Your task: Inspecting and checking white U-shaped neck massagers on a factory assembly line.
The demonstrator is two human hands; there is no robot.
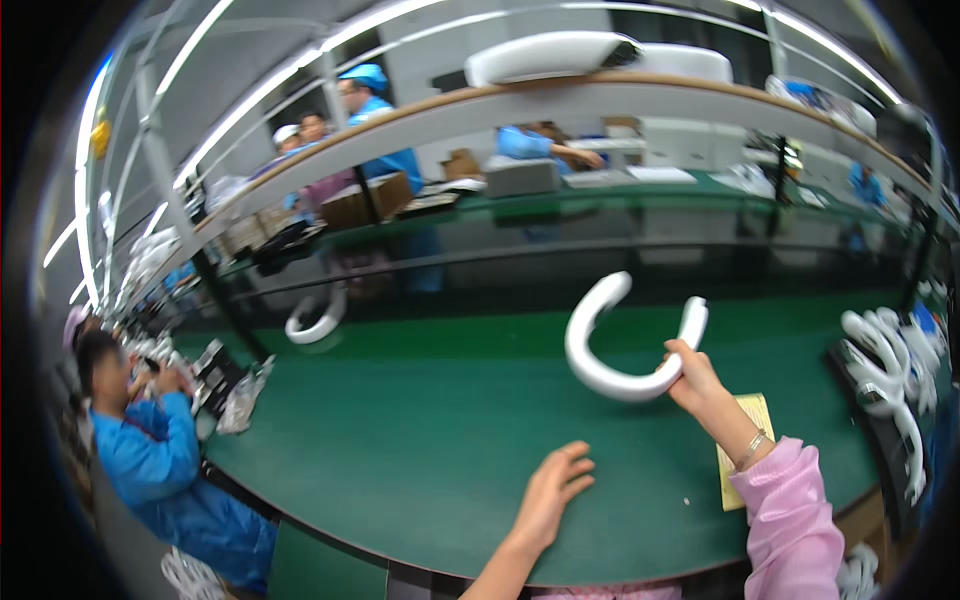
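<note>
My right hand (694, 382) grips a white C-shaped neckband (617, 384) by its right arm and holds it up over the green tabletop (440, 400). The band's open side points away from me. Nearer to me, my left hand (553, 492) hovers over the table with its fingers apart and nothing in them. Another white neckband (318, 330) of like shape lies farther back on the left. Under my right wrist is a yellow sheet of paper (735, 460), partly hidden by my forearm.
At the right edge a black tray (868, 420) holds several white bands. A clear plastic bag (243, 400) lies at the table's left end, beside a co-worker in blue (150, 450). A shelf (560, 95) spans the far side; other people work beyond it.
</note>
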